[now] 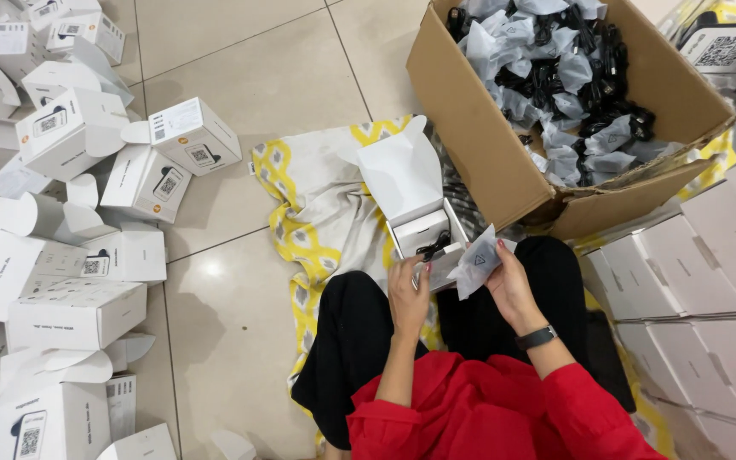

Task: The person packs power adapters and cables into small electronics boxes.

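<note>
I sit on the floor in red sleeves and black trousers. My left hand (408,294) grips the near edge of a small open white box (423,228), whose lid flap stands up and which holds a white insert and a black cable (433,248). A small translucent plastic bag (475,262) is pinched in my right hand (508,285), just right of the box. A dark band sits on my right wrist.
A large open cardboard carton (479,145), full of bagged black cables, stands ahead on the right. Several white boxes, some open, lie scattered on the tiled floor at left (74,247). Closed white boxes are stacked at right (709,255). A yellow-patterned cloth (317,213) lies under me.
</note>
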